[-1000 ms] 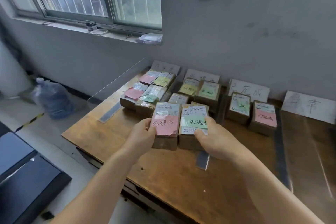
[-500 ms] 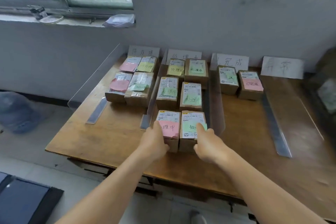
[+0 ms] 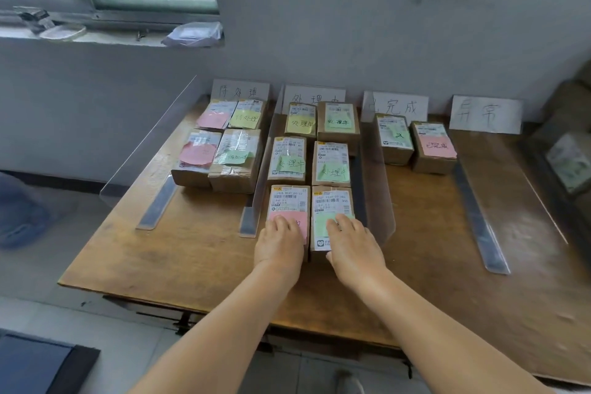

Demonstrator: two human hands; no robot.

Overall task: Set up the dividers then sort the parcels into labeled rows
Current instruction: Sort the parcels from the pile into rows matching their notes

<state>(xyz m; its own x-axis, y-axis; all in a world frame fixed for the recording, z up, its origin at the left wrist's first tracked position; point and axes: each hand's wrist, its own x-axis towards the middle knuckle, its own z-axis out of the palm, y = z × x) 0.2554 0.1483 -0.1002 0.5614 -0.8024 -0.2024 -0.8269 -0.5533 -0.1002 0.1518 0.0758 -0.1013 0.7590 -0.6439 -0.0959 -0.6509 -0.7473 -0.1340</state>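
Wooden counter (image 3: 198, 253) against the wall. 4 clear dividers standing on it, running back edge to front: one (image 3: 150, 150) along the left edge, one (image 3: 265, 166) left of middle, one (image 3: 374, 169) at middle, one (image 3: 499, 195) toward the right edge. 4 handwritten paper signs along the back edge: (image 3: 240, 90), (image 3: 315, 96), (image 3: 396, 105), (image 3: 486, 113).

12 parcels total, all taped cardboard with sticky notes. First row: 4, in two pairs, back-left corner area (image 3: 220, 150). Second row: 6, in three pairs, back to front. Third row: 2, near the back edge (image 3: 415, 141). Fourth row: none visible.

Front pair of second row: pink-note parcel (image 3: 289, 205) and green-note parcel (image 3: 332, 205), touching side by side. Left hand (image 3: 279, 246) lies flat on the pink one, fingers straight, pressing, no grasp. Right hand (image 3: 353, 246) same on the green one, released.
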